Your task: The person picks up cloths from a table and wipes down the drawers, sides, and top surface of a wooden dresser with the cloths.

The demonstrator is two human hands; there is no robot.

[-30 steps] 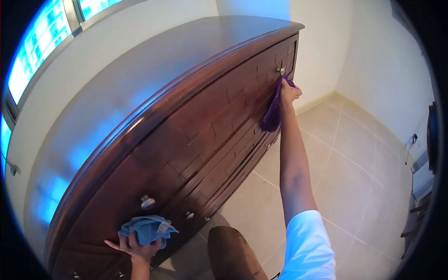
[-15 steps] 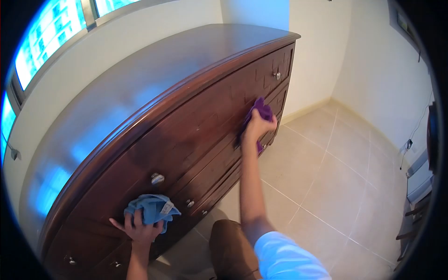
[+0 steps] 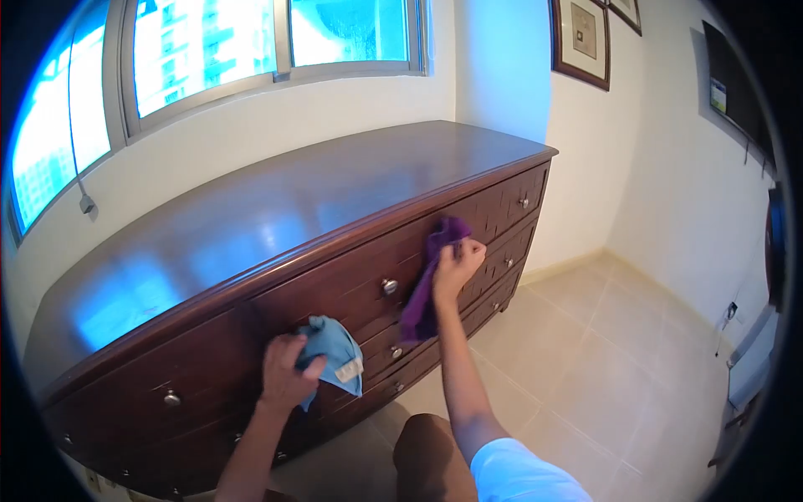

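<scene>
A dark reddish-brown dresser [image 3: 335,276] with silver knobs runs across the view. My left hand [image 3: 288,372] is closed on a blue cloth [image 3: 333,350] with a white tag, at the drawer fronts below the top edge. Farther right, my right hand [image 3: 458,266] grips a purple cloth [image 3: 422,293], which hangs down over the drawer fronts. A silver knob [image 3: 390,286] shows between the two cloths.
Windows [image 3: 205,50] line the wall behind the dresser, with a hanging cord weight [image 3: 87,203] at the left. A framed picture [image 3: 580,38] and a dark screen [image 3: 736,92] hang at the right. Pale floor tiles [image 3: 577,360] lie to the right.
The view has tilted up, showing more window and wall. My right hand with the purple cloth has moved left, away from the far knob. The blue cloth now sits right of the knob it was below.
</scene>
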